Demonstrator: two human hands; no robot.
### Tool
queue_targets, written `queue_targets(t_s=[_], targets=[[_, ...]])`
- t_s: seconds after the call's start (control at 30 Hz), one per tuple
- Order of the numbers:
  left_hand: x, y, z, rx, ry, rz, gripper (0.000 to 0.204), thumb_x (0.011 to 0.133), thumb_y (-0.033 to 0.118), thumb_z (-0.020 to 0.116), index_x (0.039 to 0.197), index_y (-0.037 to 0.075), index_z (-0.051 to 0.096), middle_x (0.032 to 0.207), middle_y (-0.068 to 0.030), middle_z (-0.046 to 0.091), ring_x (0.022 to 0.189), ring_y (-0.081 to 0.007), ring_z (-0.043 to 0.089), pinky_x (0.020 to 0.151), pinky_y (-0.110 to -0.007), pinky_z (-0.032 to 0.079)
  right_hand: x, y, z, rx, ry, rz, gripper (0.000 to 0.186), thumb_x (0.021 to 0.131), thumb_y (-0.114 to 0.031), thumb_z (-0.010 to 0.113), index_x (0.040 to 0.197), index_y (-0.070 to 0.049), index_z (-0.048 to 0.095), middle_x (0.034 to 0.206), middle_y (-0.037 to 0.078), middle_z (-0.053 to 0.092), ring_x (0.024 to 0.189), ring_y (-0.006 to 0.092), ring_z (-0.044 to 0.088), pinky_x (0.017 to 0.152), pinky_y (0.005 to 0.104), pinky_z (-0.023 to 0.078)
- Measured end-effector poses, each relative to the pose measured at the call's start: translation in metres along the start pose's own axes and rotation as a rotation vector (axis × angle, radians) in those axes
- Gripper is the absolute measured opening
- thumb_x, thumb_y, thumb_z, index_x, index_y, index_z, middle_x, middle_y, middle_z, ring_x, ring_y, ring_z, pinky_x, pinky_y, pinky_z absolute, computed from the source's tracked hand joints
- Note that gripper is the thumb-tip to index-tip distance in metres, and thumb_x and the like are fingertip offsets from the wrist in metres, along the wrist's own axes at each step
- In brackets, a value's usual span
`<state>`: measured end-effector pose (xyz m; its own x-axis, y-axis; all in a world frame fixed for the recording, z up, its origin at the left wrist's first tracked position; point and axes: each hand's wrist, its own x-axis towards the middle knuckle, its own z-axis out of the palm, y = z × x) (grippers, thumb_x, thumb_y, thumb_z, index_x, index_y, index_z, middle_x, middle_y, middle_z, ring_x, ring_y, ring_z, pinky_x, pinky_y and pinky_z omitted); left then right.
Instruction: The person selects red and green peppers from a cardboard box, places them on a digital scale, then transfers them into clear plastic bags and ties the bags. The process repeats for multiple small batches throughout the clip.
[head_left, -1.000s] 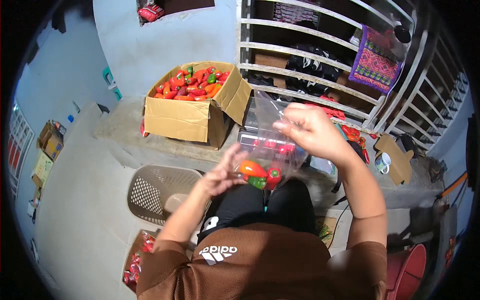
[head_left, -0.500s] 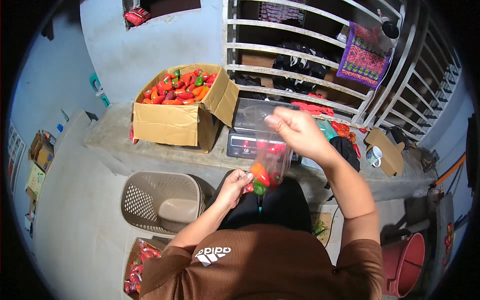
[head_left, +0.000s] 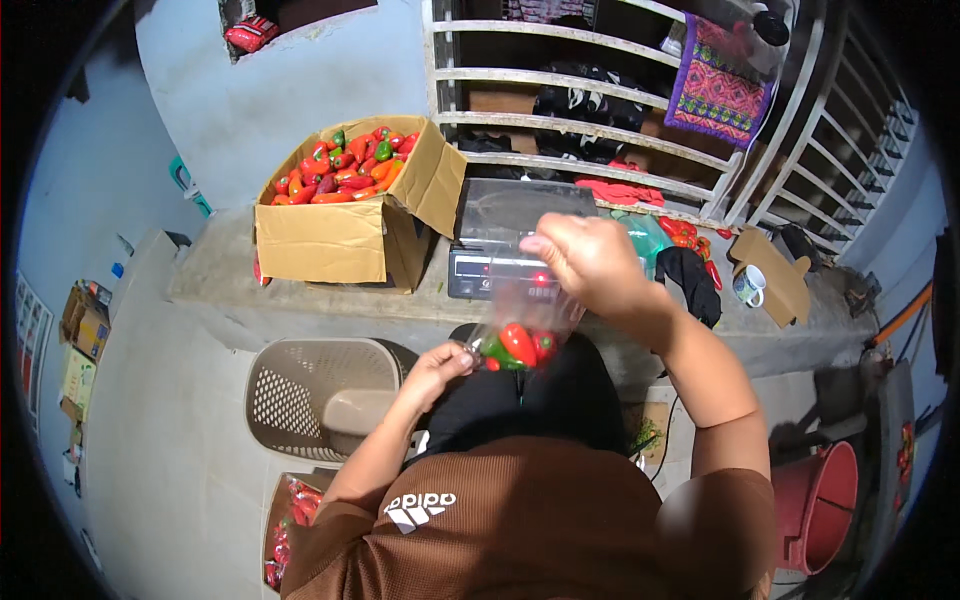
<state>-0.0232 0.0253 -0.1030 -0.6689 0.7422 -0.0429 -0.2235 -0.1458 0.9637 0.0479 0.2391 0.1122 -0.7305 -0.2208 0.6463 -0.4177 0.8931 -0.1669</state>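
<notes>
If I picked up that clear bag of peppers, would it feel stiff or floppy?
Probably floppy: the clear bag looks thin and see-through between the left hand and right hand. Its weight would likely hang low, since the peppers bunch in its lower part.

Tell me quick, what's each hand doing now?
Left hand: closed on the clear bag, at its lower end.
Right hand: closed on the clear bag's top.

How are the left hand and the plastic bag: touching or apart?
Touching: the head view shows the left hand pinching the lower left edge of the plastic bag.
</notes>
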Motion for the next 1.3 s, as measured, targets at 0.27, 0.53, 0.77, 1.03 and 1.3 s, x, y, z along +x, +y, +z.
queue_targets(t_s=[0.27,0.53,0.77,1.03,1.3], targets=[[0.0,0.019,-0.004,0.065,-0.168,0.092,0.014,0.081,0.008,0.06,0.071,0.004,0.051,0.088,-0.004,0.053,0.09,-0.0134,0.048,0.083,-0.026,0.035,0.0,-0.012,0.001,0.007,0.21,-0.162,0.023,0.083,-0.023,0.054,0.067,-0.007,0.051,0.061,0.011,0.052,0.056,0.0297,0.053,0.053,0.0384,0.04],[-0.005,0.012,-0.002,0.203,-0.248,-0.036,0.036,0.074,0.008,0.066,0.101,0.006,0.044,0.109,-0.0072,0.047,0.099,-0.0166,0.046,0.085,-0.029,0.038,-0.021,-0.007,0.019,0.012,0.038,-0.113,0.021,0.077,-0.022,0.061,0.065,-0.008,0.051,0.057,0.007,0.049,0.053,0.0262,0.055,0.048,0.0346,0.042],[0.023,-0.001,0.036,0.36,-0.291,-0.048,0.069,0.07,0.02,0.071,0.125,0.004,0.032,0.109,-0.0096,0.05,0.101,-0.0191,0.051,0.088,-0.034,0.041,-0.032,-0.019,0.034,0.15,-0.154,-0.118,0.018,0.078,-0.021,0.06,0.069,-0.009,0.051,0.059,0.007,0.051,0.054,0.0252,0.054,0.049,0.0344,0.041],[0.024,-0.03,0.039,0.252,-0.111,0.042,0.069,0.068,0.026,0.074,0.122,0.001,0.039,0.098,-0.0074,0.056,0.097,-0.0132,0.051,0.083,-0.029,0.041,-0.027,-0.025,0.03,0.131,-0.155,-0.011,0.023,0.08,-0.025,0.059,0.068,-0.007,0.051,0.059,0.01,0.052,0.055,0.0293,0.054,0.049,0.0371,0.041],[0.011,-0.013,0.048,0.474,0.19,0.279,0.01,0.077,0.015,0.065,0.076,0.005,0.068,0.088,-0.0064,0.063,0.082,-0.0181,0.056,0.074,-0.028,0.044,-0.032,-0.03,0.03,0.109,-0.252,-0.021,0.027,0.081,-0.03,0.055,0.067,-0.007,0.052,0.056,0.013,0.055,0.052,0.0315,0.057,0.045,0.0397,0.042]])
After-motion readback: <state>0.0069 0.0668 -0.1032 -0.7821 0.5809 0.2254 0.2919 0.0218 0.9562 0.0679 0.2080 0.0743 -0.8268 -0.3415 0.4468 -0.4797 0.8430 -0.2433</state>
